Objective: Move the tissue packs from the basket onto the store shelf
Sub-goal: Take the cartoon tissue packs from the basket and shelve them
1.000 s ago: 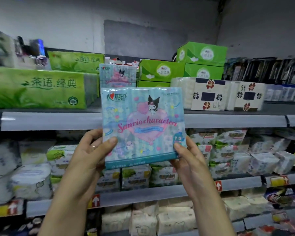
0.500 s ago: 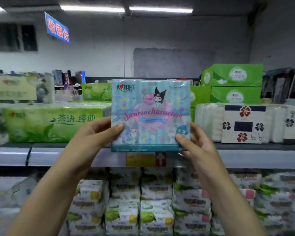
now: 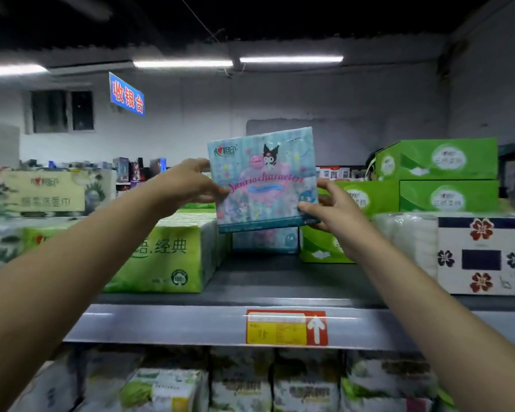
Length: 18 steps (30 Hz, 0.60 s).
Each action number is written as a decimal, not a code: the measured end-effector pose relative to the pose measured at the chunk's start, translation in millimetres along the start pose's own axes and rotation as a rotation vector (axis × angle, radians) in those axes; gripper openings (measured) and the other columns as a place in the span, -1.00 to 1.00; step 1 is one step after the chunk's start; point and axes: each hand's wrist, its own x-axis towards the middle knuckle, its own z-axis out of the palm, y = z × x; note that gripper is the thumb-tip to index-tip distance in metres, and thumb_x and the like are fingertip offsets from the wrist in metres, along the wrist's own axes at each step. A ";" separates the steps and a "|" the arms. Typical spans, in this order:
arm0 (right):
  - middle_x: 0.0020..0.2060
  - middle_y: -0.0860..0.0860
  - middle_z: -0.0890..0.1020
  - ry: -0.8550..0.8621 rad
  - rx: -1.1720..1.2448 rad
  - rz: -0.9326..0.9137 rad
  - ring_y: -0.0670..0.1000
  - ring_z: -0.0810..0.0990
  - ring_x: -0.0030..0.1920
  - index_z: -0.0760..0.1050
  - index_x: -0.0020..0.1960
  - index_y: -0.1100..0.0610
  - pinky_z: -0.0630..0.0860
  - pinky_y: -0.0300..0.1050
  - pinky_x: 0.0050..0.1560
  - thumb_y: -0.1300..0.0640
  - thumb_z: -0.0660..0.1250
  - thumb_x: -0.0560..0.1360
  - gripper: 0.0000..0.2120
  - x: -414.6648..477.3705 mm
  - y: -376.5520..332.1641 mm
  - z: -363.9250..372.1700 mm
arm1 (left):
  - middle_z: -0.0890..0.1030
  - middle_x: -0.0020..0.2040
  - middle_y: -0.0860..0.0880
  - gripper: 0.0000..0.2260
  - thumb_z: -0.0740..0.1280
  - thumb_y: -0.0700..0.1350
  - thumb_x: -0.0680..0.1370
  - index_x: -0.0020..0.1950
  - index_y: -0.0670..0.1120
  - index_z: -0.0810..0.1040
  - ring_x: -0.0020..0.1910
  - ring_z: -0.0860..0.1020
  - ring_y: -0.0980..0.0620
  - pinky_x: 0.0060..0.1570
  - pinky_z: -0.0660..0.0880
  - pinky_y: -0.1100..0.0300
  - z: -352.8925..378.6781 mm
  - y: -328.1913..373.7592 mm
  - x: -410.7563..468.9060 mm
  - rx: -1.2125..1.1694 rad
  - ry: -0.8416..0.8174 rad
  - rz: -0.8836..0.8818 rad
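Note:
A light-blue tissue pack (image 3: 263, 179) printed with cartoon characters and a pink heart is held upright over the top shelf (image 3: 280, 281), slightly tilted. My left hand (image 3: 188, 185) grips its left edge and my right hand (image 3: 333, 209) grips its lower right corner. Directly below and behind it, a second pack of the same print (image 3: 265, 240) stands at the back of the shelf gap. The basket is out of view.
A long green tissue pack (image 3: 167, 257) borders the gap on the left, green boxes (image 3: 437, 173) and a white flower-printed pack (image 3: 482, 254) on the right. A red-yellow price tag (image 3: 286, 327) marks the shelf edge. More packs fill the lower shelf (image 3: 250, 382).
Both hands have raised the blue pack and reached it forward over the top shelf, above the matching pack; the camera has tilted up and moved closer.

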 end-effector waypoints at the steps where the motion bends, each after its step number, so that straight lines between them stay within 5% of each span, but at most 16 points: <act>1: 0.02 0.08 0.58 -0.002 -0.036 0.005 -0.04 0.59 -0.12 0.37 0.23 0.11 0.55 -0.31 -0.31 0.32 0.35 0.48 -0.63 7.1 2.1 2.8 | 0.64 -0.01 -0.07 -0.70 0.31 -0.42 0.48 0.17 -0.18 0.50 -0.05 0.63 0.04 -0.11 0.62 0.25 -2.2 -3.2 6.6 -0.024 -0.009 -0.010; 5: 0.12 0.14 0.56 -0.011 -0.189 0.046 0.02 0.57 -0.08 0.36 0.22 0.14 0.50 -0.23 -0.35 0.30 0.35 0.48 -0.65 28.1 13.8 12.2 | 0.62 0.08 -0.12 -0.69 0.30 -0.38 0.51 0.24 -0.21 0.47 0.03 0.61 -0.04 0.04 0.55 0.12 -11.8 -16.8 30.8 -0.023 -0.028 -0.047; 11: 0.02 0.04 0.54 -0.008 -0.397 0.087 0.07 0.57 -0.07 0.33 0.26 0.15 0.58 -0.01 -0.23 0.30 0.39 0.45 -0.56 50.9 23.0 16.8 | 0.60 -0.04 -0.13 -0.83 0.26 -0.37 0.53 0.09 -0.21 0.48 -0.03 0.58 -0.05 0.00 0.54 0.14 -14.5 -18.9 53.5 0.140 -0.055 -0.093; 18: 0.09 0.20 0.58 -0.089 -0.447 0.219 0.23 0.61 0.00 0.47 0.11 0.18 0.63 0.06 -0.27 0.46 0.37 0.39 -0.65 77.7 29.7 17.1 | 0.57 -0.11 -0.06 -0.80 0.33 -0.32 0.52 0.11 -0.15 0.45 -0.15 0.54 0.04 -0.06 0.55 0.12 -3.6 -22.8 81.1 0.357 -0.052 -0.105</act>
